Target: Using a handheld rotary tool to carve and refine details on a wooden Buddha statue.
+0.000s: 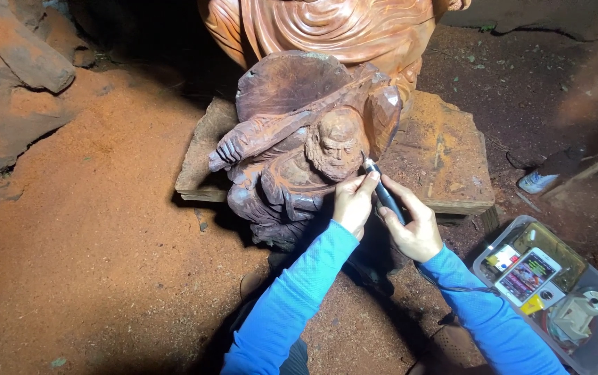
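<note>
Against rough carved wood point(299, 139), hands point(354, 201) point(413, 226) steady a slim tool point(382, 191).

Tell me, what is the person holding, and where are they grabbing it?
The right hand grips a dark pen-shaped carving tool around its middle; the left hand steadies it near the tip.
</note>
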